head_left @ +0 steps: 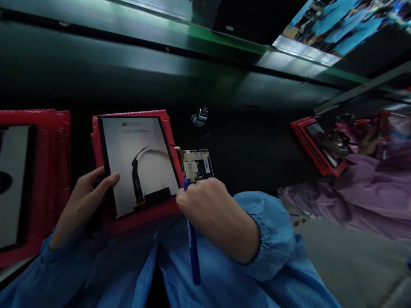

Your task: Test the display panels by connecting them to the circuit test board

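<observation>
A display panel [141, 149] with a silvery-white back and black edges lies tilted on red bubble-wrap sheets [173, 175]. My left hand [86, 194] pinches its left edge, thumb on top and fingers at the side. A black flex cable [136, 182] rises from the panel's lower part, and a thin cable arcs toward a small circuit board [201, 167] with tan tape and a white label. In my closed right hand [208, 201] is a blue pen [193, 252], its upper end at the board's lower left corner. My fingers hide its middle.
Another panel [13, 171] rests on red bubble wrap [56, 171] at far left. A small shiny metal object [200, 116] sits beyond the board. At right, a co-worker in a pink sleeve [359, 192] handles items beside a red-wrapped stack [316, 145]. A metal ledge [144, 55] crosses the back.
</observation>
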A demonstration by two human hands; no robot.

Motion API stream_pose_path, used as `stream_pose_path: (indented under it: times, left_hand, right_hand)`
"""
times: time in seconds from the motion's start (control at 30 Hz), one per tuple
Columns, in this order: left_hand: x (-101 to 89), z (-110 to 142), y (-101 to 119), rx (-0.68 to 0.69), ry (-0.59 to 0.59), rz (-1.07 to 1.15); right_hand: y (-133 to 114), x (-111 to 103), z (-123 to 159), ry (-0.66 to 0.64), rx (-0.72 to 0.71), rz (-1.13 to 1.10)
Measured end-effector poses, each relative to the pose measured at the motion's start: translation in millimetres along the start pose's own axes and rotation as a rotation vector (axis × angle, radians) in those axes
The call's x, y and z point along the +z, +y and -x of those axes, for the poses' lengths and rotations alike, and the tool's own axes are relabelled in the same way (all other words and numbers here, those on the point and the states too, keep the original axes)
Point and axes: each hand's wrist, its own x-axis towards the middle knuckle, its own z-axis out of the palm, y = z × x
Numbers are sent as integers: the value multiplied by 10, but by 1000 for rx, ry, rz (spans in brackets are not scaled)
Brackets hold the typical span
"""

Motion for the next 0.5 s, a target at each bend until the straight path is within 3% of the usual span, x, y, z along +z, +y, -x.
stream_pose_path:
  times: [0.27,0.33,0.4,0.47,0.5]
  left_hand:
    - [11,11,47,33,13,-114]
    - [41,30,75,130,67,-358]
    - [93,75,100,211,183,-790]
    - [154,129,118,226,283,-1182]
    - [181,150,123,228,299,-1277]
  right_hand:
    - [-16,26,27,24,7,15]
    - [-8,28,23,21,-11,9]
    - [6,32,23,11,-10,1]
    - [29,55,30,3,14,-11]
    - [48,78,35,8,23,-17]
